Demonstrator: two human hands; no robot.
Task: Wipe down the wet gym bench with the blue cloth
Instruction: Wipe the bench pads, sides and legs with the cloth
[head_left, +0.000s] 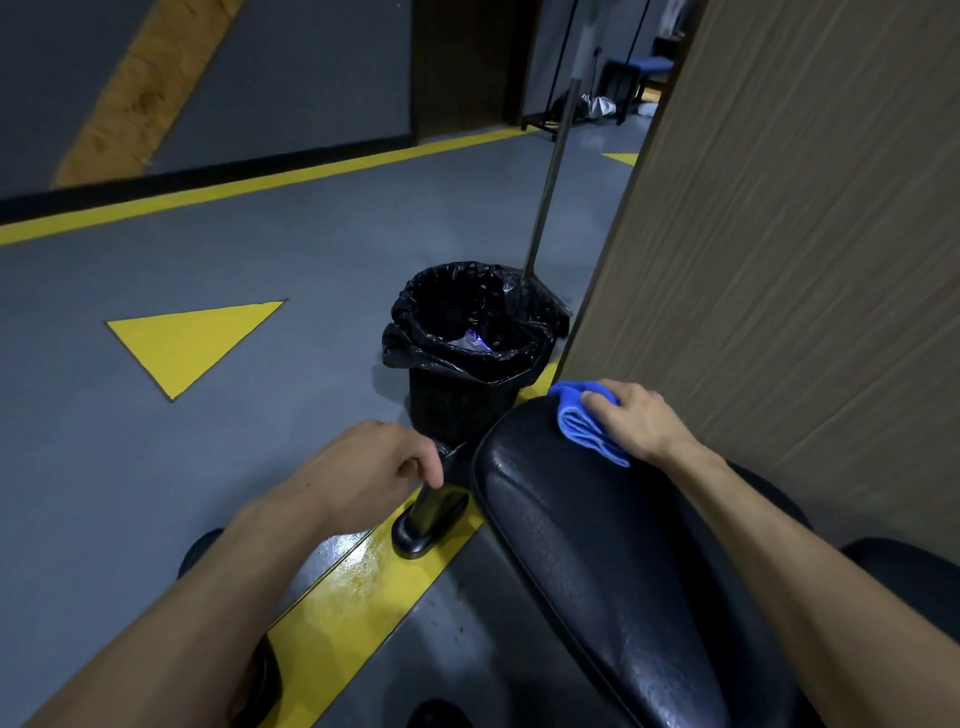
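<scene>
The black padded vinyl gym bench (597, 545) is seen running from the near right edge of the view to its rounded far end, and beads of water are spread over most of the pad nearer the camera. From this it is judged that the wiping has barely begun: only the far end is being covered, and the long near stretch is left to do.

The left hand (379, 462) is curled round a black metal frame post (436, 509) just off the bench's left edge, apparently for bracing. The post's foot is set on a glossy yellow floor stripe (363, 587).

At the bench's far right corner the folded blue microfibre cloth (582, 421) is pressed to the pad by the right hand (634, 421), fingers bent over its top.

Beyond the far end a black bin lined with a black plastic bag (467, 353) is placed on the grey floor, with a thin metal pole (550, 171) rising behind it beside a wood-grain panel (805, 234).
</scene>
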